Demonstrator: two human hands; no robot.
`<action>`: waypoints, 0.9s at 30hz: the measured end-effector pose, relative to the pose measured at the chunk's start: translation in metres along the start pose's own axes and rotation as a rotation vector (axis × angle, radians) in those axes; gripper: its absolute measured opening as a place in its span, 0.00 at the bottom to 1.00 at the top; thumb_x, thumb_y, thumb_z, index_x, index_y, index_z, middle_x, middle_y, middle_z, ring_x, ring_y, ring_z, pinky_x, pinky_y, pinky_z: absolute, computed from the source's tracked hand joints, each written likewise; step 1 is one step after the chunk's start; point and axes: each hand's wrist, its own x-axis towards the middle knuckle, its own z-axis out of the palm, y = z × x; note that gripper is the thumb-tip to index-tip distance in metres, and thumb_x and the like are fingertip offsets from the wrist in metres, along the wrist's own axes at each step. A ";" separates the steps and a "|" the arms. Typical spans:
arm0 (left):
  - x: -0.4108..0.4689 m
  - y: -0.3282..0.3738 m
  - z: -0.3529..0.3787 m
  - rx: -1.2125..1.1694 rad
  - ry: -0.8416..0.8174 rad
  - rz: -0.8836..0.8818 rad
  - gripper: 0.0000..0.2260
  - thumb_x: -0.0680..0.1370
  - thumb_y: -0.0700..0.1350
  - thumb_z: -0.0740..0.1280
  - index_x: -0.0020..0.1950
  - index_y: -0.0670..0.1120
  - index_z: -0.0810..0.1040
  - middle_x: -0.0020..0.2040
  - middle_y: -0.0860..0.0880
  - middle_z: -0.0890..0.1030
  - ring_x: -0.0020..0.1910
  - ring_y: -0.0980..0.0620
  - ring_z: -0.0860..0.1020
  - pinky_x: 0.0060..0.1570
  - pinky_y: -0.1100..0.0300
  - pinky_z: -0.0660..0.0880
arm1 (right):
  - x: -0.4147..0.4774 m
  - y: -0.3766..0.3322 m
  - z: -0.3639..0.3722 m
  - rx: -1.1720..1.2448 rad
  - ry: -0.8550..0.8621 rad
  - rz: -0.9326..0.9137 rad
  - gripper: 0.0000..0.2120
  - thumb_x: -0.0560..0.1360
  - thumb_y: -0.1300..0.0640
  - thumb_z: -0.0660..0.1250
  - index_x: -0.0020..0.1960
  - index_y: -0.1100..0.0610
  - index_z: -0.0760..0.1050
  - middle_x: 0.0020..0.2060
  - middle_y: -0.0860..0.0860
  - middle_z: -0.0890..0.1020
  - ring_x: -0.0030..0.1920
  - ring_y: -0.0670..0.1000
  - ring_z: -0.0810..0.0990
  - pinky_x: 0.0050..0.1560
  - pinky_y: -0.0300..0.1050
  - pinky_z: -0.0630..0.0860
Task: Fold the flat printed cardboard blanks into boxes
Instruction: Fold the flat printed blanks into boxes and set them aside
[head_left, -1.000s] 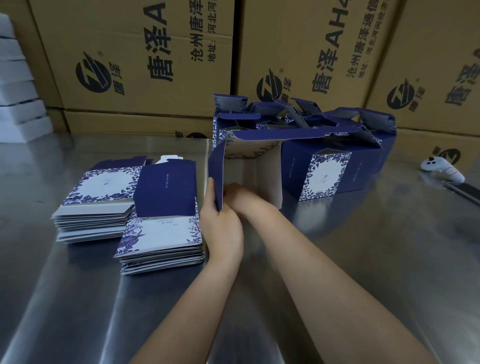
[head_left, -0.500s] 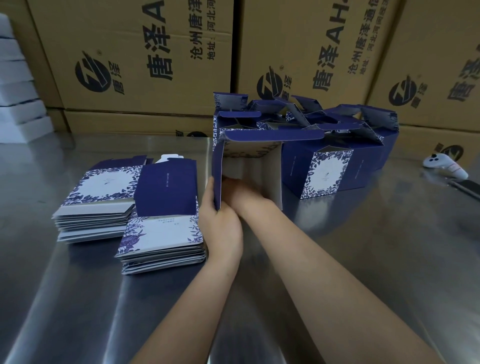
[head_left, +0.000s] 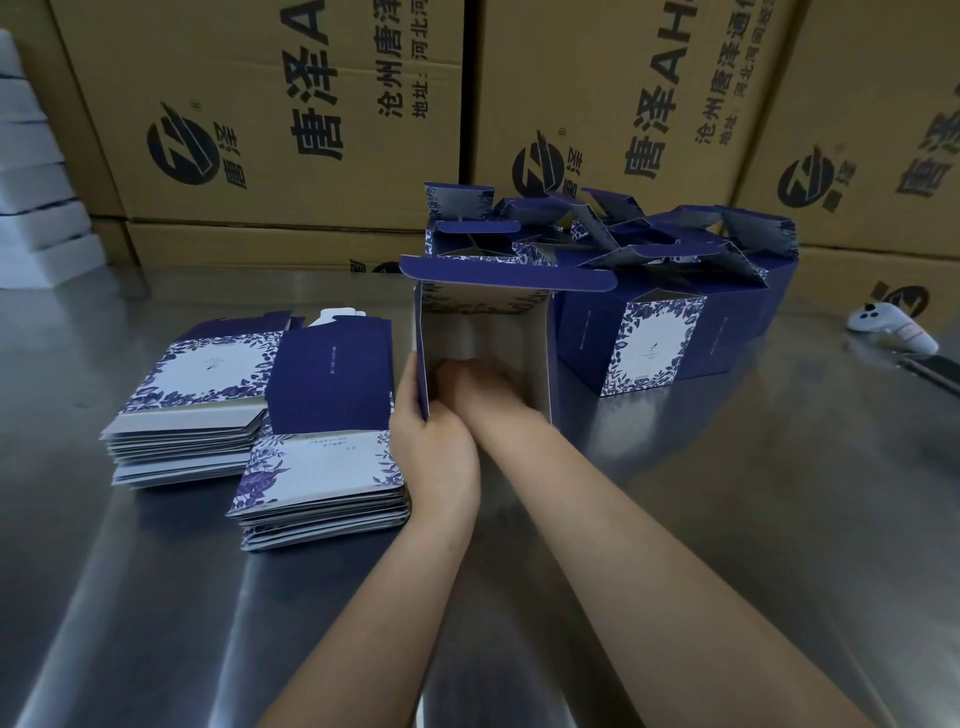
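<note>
Nearest me, both forearms run up from six o'clock over the steel table (head_left: 727, 493) and meet at its middle. The left hand (head_left: 434, 441) grasps the half-formed box (head_left: 483, 322) by its left wall, fingers running up the outside of the near edge. The right hand (head_left: 480, 384) is pushed into the box's open end, which is turned toward the person. It is blurred in there, so I cannot tell whether it is clenched or flat against the card. The box sits at the centre of the table, its blue lid flap jutting out at twelve o'clock.

My reading is that the bottom flaps are being pressed home from inside. To do that well, I'd have the left hand brace the wall firmly so the tube does not skew. The push should land flat and centred on the flaps, so the tabs lock without creasing the print.

At nine o'clock of the box lie the flat blanks: a nearer stack (head_left: 322, 483) just beside the left wrist and a farther stack (head_left: 192, 400) beyond it. At two o'clock stand the finished boxes (head_left: 654, 338), flaps up. Behind everything, brown shipping cartons (head_left: 291, 114) wall off the back.
</note>
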 end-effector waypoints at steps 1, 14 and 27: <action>0.001 0.000 0.000 -0.001 0.004 -0.005 0.23 0.78 0.33 0.54 0.67 0.48 0.77 0.62 0.44 0.80 0.63 0.42 0.76 0.66 0.42 0.71 | 0.000 -0.001 0.001 0.009 0.002 0.007 0.13 0.82 0.54 0.56 0.61 0.56 0.74 0.59 0.58 0.77 0.61 0.59 0.75 0.60 0.50 0.69; 0.002 -0.003 0.000 -0.009 0.002 0.006 0.23 0.76 0.32 0.54 0.65 0.46 0.78 0.61 0.42 0.80 0.63 0.41 0.76 0.65 0.42 0.72 | -0.001 0.000 0.001 0.125 -0.030 0.071 0.13 0.83 0.53 0.52 0.60 0.55 0.72 0.59 0.57 0.77 0.62 0.58 0.74 0.65 0.51 0.66; 0.001 0.000 0.000 0.005 0.001 0.020 0.21 0.77 0.33 0.55 0.65 0.47 0.78 0.60 0.45 0.81 0.63 0.43 0.76 0.65 0.43 0.72 | 0.018 -0.002 0.011 0.250 -0.062 0.034 0.19 0.84 0.50 0.50 0.72 0.53 0.61 0.67 0.56 0.72 0.69 0.58 0.69 0.72 0.62 0.57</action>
